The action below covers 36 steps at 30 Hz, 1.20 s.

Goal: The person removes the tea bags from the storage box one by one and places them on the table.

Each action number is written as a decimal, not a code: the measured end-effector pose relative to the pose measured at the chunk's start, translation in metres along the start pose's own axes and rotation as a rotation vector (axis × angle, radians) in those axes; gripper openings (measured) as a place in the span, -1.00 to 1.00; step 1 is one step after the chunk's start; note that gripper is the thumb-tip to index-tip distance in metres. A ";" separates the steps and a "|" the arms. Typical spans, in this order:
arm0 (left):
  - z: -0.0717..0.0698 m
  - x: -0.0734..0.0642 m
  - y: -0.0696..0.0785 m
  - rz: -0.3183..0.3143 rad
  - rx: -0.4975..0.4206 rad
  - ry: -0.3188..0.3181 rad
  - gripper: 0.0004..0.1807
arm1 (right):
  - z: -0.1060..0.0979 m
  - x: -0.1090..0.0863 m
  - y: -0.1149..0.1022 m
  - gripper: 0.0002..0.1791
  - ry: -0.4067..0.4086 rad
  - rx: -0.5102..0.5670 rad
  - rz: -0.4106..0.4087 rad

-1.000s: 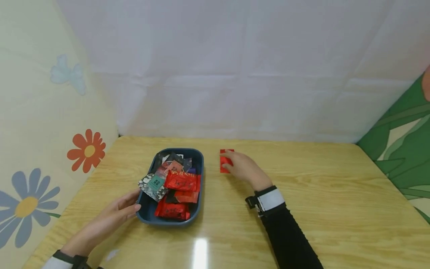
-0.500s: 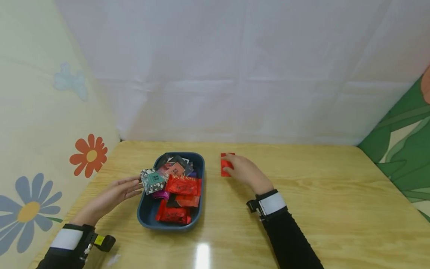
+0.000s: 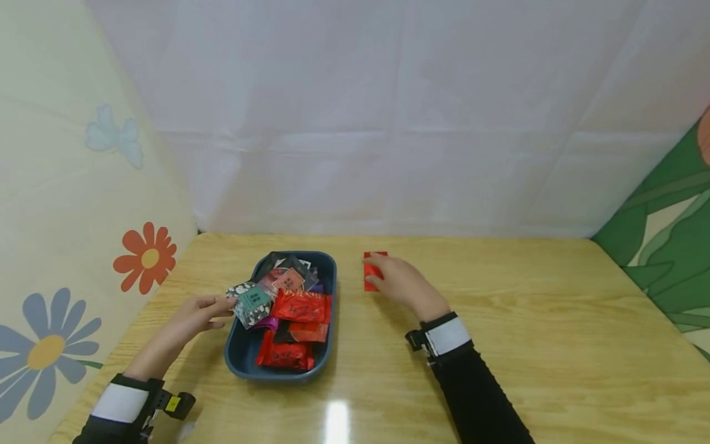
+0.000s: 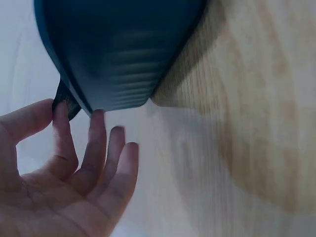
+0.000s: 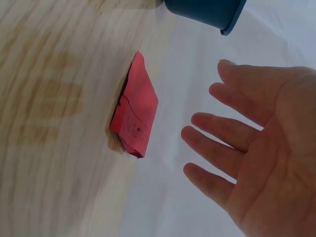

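My left hand [image 3: 191, 316] is at the left rim of a dark blue plastic tub [image 3: 237, 364]. Its thumb and index finger pinch the corner of a small sachet [image 3: 254, 306], black-and-white patterned with a teal label, which lies over that rim. In the left wrist view the other fingers [image 4: 129, 160] are spread beside the tub's ribbed wall. My right hand [image 3: 403, 282] hovers over a flat red packet [image 5: 139, 101] on the table, its fingers apart and holding nothing. The right wrist view shows a gap between the fingertips and this packet.
Inside the tub are several shiny red packets [image 3: 302, 306], a sachet with an orange label [image 3: 289, 280] and a bit of purple wrapper [image 3: 270, 322]. The wooden table [image 3: 527, 339] meets a white cloth [image 3: 399, 123] at the back. Flower-printed panels [image 3: 55, 203] flank it.
My left hand has moved from the tub's left side up to the patterned sachet and now pinches it; the sachet has shifted slightly. My right hand stays over the red packet.
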<state>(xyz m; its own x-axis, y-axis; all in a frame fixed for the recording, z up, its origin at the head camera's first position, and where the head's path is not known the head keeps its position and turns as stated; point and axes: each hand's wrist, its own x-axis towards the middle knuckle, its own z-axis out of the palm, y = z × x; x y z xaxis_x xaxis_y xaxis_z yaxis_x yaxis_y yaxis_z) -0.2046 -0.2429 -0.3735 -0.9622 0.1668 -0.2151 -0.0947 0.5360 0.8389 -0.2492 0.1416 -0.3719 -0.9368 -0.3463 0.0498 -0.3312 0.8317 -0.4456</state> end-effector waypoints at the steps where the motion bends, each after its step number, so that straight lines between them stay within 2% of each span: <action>1: 0.000 -0.004 0.001 -0.005 0.021 0.012 -0.47 | 0.000 0.001 0.001 -0.47 0.002 -0.004 -0.001; 6: 0.003 -0.023 0.009 -0.049 0.080 0.037 -0.45 | -0.002 0.002 0.004 -0.49 0.007 -0.033 -0.016; 9: 0.009 -0.033 0.012 -0.063 0.097 0.034 -0.51 | -0.003 0.001 0.004 -0.49 0.001 -0.040 -0.017; 14: 0.016 -0.043 0.013 -0.026 0.168 0.033 -0.56 | -0.002 0.000 0.002 -0.49 -0.006 -0.032 -0.004; 18: 0.011 -0.042 0.014 0.008 0.241 0.030 -0.54 | -0.001 -0.001 0.002 -0.50 -0.004 -0.033 -0.001; 20: 0.005 -0.036 0.016 0.051 0.260 0.029 -0.57 | 0.000 -0.001 0.001 -0.50 -0.005 -0.033 0.000; 22: 0.000 -0.025 0.018 0.108 0.240 0.031 -0.58 | 0.001 -0.002 0.001 -0.51 -0.005 -0.038 -0.004; 24: -0.005 -0.011 0.019 0.181 0.168 0.013 -0.54 | 0.001 -0.003 0.001 -0.51 -0.003 -0.035 -0.007; 27: -0.009 0.012 0.018 0.245 0.007 -0.057 -0.43 | 0.002 -0.003 0.000 -0.52 0.001 -0.032 -0.017; 31: -0.008 0.036 0.009 0.251 -0.174 -0.191 -0.32 | 0.004 -0.003 -0.002 -0.52 0.005 -0.021 -0.019; 34: -0.006 0.046 0.000 0.233 -0.218 -0.271 -0.28 | 0.004 -0.003 -0.004 -0.51 0.010 -0.021 -0.023; 36: -0.006 0.048 -0.005 0.230 -0.229 -0.300 -0.27 | 0.004 -0.003 -0.008 -0.52 0.013 -0.026 -0.032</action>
<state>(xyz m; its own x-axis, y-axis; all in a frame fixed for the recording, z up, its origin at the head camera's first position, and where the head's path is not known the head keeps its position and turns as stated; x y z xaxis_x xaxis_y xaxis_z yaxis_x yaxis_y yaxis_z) -0.2518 -0.2424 -0.3856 -0.8513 0.5116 -0.1169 0.0270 0.2651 0.9638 -0.2437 0.1343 -0.3719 -0.9269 -0.3676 0.0756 -0.3640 0.8314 -0.4198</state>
